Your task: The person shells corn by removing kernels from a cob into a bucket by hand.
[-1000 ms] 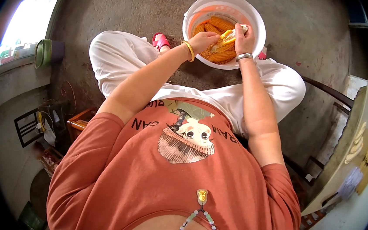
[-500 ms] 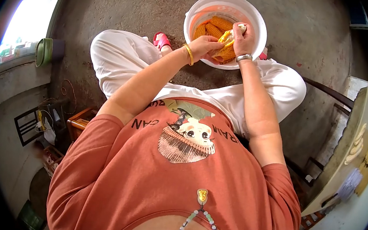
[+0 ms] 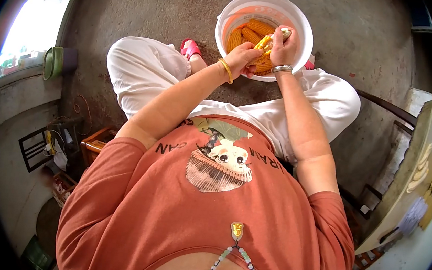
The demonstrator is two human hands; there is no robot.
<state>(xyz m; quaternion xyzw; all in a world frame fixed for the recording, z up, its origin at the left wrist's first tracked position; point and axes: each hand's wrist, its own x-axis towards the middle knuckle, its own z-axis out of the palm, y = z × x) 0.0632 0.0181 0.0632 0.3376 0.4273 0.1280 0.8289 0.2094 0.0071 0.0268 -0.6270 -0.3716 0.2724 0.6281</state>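
View: head camera, looking down over the seated wearer; clock directions refer to the picture.
Bucket: white plastic bucket with an orange-red band (image 3: 305, 27), at 1 o'clock, upright between the legs.
Held cob: yellow corn cob, partly stripped to its pale core (image 3: 266, 43), over the bucket's mouth, tilted from 7 toward 1 o'clock.
Right hand: the right hand (image 3: 284, 47) is closed round the cob's 1 o'clock end; silver-coloured bangle (image 3: 283, 68) at the wrist.
Left hand: the left hand (image 3: 243, 58) has its fingers curled, tips at the cob's 8 o'clock side; whether they pinch it cannot be told. Gold-coloured bangle (image 3: 226, 70) at the wrist.
Bucket contents: whole orange-yellow corn cobs (image 3: 260, 27), lying from 9 to 12 o'clock inside, with more at 6 o'clock.
Surroundings: grey concrete floor (image 3: 150, 6); bright window (image 3: 32, 29) at 10 o'clock.
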